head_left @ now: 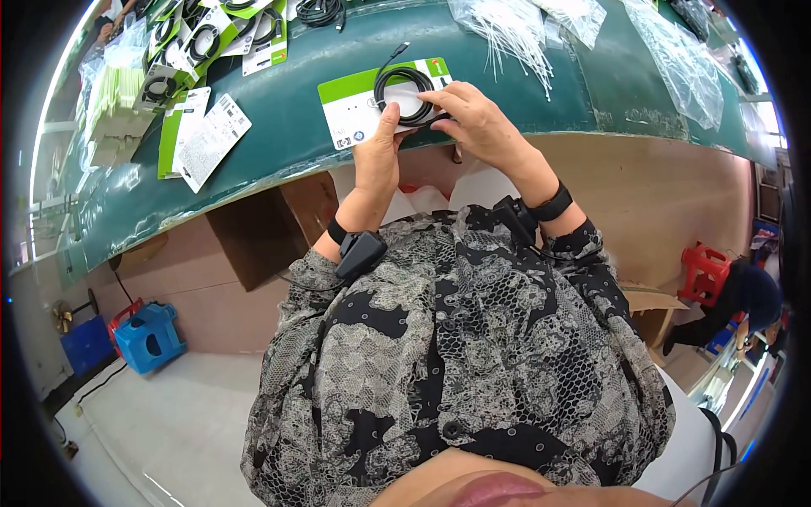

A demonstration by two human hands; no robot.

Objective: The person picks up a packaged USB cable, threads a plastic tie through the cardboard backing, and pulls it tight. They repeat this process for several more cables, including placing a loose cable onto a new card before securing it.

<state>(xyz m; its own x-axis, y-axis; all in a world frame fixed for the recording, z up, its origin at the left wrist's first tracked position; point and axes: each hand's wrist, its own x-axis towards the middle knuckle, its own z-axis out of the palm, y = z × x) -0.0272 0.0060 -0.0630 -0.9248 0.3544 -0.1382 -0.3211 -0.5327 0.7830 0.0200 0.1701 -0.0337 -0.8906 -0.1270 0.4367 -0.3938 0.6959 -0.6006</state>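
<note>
A coiled black cable (378, 95) lies against a green and white backing card (340, 113) at the table's near edge. One plug end of the cable points up past the card's top edge. My left hand (377, 160) is closed on the card's lower edge, its thumb pressed on the coil. At the coil's right side, my right hand (483, 127) has thumb and forefinger closed around the black cable. The undersides of both hands' grips are hidden.
Left of me on the green table (279, 127) lie loose cards (211, 144), a stack of cards (118, 110) and carded cables (203, 42). White cable ties (515, 38) and plastic bags (676, 63) lie at the far right. A blue stool (150, 338) stands below left; another person (743, 296) is at right.
</note>
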